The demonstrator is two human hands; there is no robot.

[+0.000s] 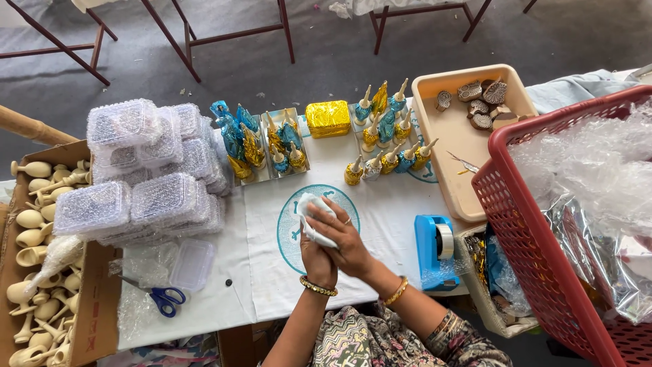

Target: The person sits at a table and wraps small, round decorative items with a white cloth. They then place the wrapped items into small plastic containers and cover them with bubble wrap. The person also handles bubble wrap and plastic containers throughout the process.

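My left hand (316,261) and my right hand (345,238) are pressed together over the middle of the table, both closed around a small white wrapped piece (312,219). My right hand lies over the left, its fingers across the white wrapping. Each wrist carries a gold bangle. Beyond my hands stand several small cone-topped items wrapped in gold and blue foil (387,162), and a gold foil box (327,118).
Stacked clear plastic boxes (146,170) sit at left, beside a cardboard box of unpainted clay pieces (37,265). Blue-handled scissors (165,298) lie near the front edge. A blue tape dispenser (435,250), a beige tray (456,136) and a red basket (536,224) of plastic wrap stand at right.
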